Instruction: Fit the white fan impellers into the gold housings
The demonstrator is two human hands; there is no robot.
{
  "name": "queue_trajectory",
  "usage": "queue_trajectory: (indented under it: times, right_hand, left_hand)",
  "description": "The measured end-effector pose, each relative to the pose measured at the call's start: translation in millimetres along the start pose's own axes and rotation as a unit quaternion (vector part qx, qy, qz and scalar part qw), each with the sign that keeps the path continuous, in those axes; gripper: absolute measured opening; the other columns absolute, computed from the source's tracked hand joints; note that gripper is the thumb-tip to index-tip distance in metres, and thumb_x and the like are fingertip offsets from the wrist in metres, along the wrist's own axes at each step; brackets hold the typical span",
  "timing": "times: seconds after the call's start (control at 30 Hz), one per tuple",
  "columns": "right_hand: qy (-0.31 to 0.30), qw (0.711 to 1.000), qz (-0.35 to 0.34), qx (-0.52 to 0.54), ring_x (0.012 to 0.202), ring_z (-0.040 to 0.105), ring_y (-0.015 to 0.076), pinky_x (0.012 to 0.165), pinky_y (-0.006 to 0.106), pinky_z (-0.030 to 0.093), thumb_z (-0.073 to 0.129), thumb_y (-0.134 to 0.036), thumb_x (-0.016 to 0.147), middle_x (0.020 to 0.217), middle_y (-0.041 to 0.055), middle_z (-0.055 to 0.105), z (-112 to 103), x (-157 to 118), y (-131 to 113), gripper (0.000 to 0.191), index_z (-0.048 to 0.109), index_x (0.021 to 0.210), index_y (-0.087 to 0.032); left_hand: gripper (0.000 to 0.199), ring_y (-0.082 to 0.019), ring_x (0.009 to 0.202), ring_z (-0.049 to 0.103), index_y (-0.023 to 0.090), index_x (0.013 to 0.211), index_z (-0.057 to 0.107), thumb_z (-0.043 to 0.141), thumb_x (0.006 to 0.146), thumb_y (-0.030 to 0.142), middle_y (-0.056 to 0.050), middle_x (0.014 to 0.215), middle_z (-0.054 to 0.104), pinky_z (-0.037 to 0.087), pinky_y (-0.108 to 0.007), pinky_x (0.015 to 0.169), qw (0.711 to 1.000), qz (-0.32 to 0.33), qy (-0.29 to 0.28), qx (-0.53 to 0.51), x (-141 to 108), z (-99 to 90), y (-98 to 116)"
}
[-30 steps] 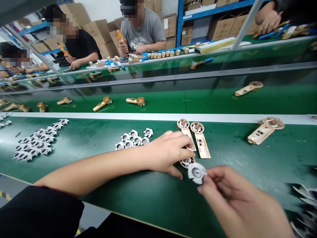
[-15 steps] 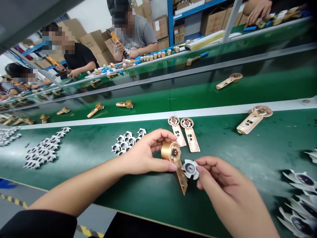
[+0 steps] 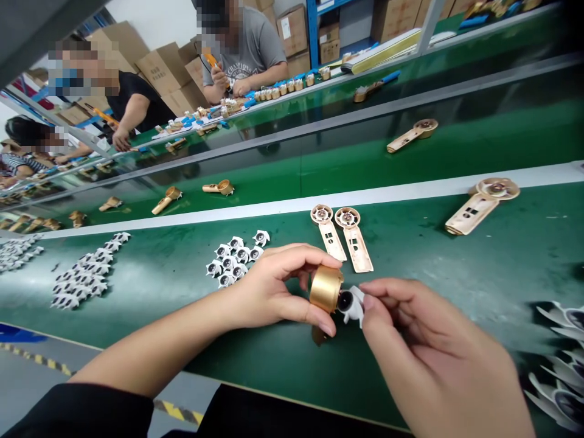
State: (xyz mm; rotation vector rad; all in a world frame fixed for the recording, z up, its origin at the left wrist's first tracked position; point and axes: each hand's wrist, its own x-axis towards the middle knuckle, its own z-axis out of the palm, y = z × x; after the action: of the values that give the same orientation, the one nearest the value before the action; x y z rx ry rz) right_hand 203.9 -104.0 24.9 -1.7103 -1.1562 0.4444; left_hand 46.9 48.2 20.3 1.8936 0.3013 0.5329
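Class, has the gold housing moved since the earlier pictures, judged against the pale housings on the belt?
Yes: the gold housing rose off the belt into the left hand.

This is a factory assembly line, with green conveyor belts [image 3: 456,255], workers [image 3: 241,52], and cardboard boxes [image 3: 292,30] on blue shelving [image 3: 312,36].

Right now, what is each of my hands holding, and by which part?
Your left hand grips a gold housing by its round cup; your right hand pinches a white vaned part at its edge.

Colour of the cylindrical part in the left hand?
Metallic gold cylindrical part; best seen in the head view.
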Motion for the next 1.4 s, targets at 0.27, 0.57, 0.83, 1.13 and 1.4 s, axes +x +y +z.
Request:
queue_trajectory:
  times: [0.27, 0.57, 0.83, 1.13, 1.4]
  right_hand:
    - [-0.021, 0.999, -0.014, -0.039, 0.055, 0.060, 0.0080, 0.048, 0.019, 0.043, 0.055, -0.029, 0.095, 0.070, -0.0087, 0.065, 0.3, 2.6, 4.4, 0.009, 0.063, 0.090, -0.030]
    - [-0.037, 0.998, 0.041, 0.043, 0.059, 0.064, 0.0106, 0.050, 0.019, 0.046, 0.056, -0.028, 0.095, 0.074, -0.0054, 0.067, 12.8, 5.6, 7.8, 0.005, 0.060, 0.097, -0.029]
    - [-0.170, 0.881, 0.253, 0.361, 0.067, 0.063, 0.0144, 0.063, 0.027, 0.055, 0.048, -0.048, 0.101, 0.080, -0.0018, 0.064, 40.2, 21.2, 10.8, 0.028, 0.051, 0.118, -0.027]
    - [-0.314, 0.948, 0.013, -0.051, 0.096, 0.064, 0.0205, 0.088, 0.037, 0.050, 0.055, -0.011, 0.092, 0.102, 0.0096, 0.068, 110.7, 53.6, 0.9, 0.018, 0.068, 0.104, -0.015]
    - [-0.305, 0.945, -0.009, -0.121, 0.094, 0.066, 0.0176, 0.088, 0.039, 0.055, 0.062, -0.037, 0.099, 0.101, 0.0043, 0.068, 152.8, 85.7, -16.4, 0.022, 0.067, 0.098, -0.015]
  left_hand:
    - [0.071, -0.022, 0.100, 0.069, 0.018, 0.129, 0.067, 0.093, 0.065, 0.031, -0.010, 0.107, 0.072, 0.056, -0.028, 0.083, 0.992, 0.069, -0.038, 0.096, 5.1, -6.8, 2.5]
    - [0.075, -0.017, 0.092, 0.067, 0.023, 0.139, 0.061, 0.089, 0.071, 0.032, -0.008, 0.105, 0.070, 0.055, -0.026, 0.080, 0.988, 0.084, -0.048, 0.122, 3.3, -3.5, -1.9]
    - [0.068, -0.018, 0.101, 0.066, 0.022, 0.144, 0.055, 0.080, 0.083, 0.036, -0.009, 0.113, 0.069, 0.054, -0.028, 0.089, 0.944, 0.142, -0.051, 0.294, 13.2, -50.0, 8.9]
    - [0.058, -0.032, 0.123, 0.054, 0.018, 0.143, 0.057, 0.068, 0.087, 0.031, -0.015, 0.137, 0.057, 0.043, -0.041, 0.105, 0.771, -0.199, -0.007, 0.605, 88.4, -179.7, -60.7]
    - [0.086, -0.031, 0.144, 0.036, 0.020, 0.155, 0.038, 0.073, 0.081, 0.044, -0.015, 0.157, 0.037, 0.030, -0.040, 0.119, 0.862, -0.104, -0.151, 0.472, 96.2, -138.1, -58.6]
